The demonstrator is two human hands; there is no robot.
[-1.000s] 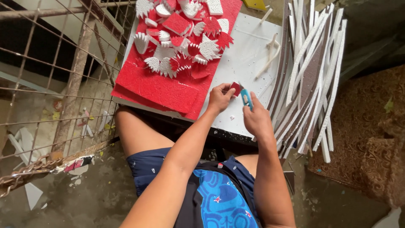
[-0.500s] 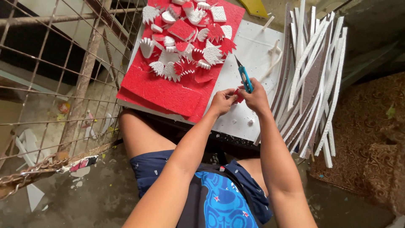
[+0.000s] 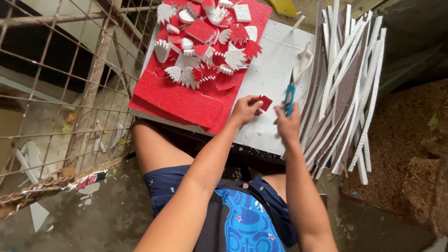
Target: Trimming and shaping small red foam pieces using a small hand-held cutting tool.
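Far left of frame: wire fence (image 3: 60, 93), with scraps on the concrete floor (image 3: 84, 219) below it.

Upper centre-left: red foam sheets (image 3: 182, 100) stacked on a white board (image 3: 270, 70). On top of them lies a heap of cut shapes (image 3: 205, 42), red and white, some toothed at the edges like leaves or wings.

Centre: left hand (image 3: 245, 109) hovers over the near edge of the white board. Thumb and fingers are pinched on a small red piece (image 3: 265, 102), held just above the board, a little right of the red sheets.

Just right of it: right hand (image 3: 288, 125) is clenched round a blue-handled cutter (image 3: 290, 95), blade end pointing up-frame, away from the body. The cutter's tip is close to the red piece; whether it touches, cannot tell.

Right: bundle of long white foam strips (image 3: 345, 88), some with darker faces, fanned out on the board's right edge and hanging past it.

Judgement: the step looks like trimming or shaping the small red piece, one more to match the heap. The next move would call for a steady pinch on the piece, fingertips kept out of the blade's path, and a short controlled cut, since the piece is small and the foam is soft.

Bottom: bare knee (image 3: 149, 144), dark shorts (image 3: 177, 186).
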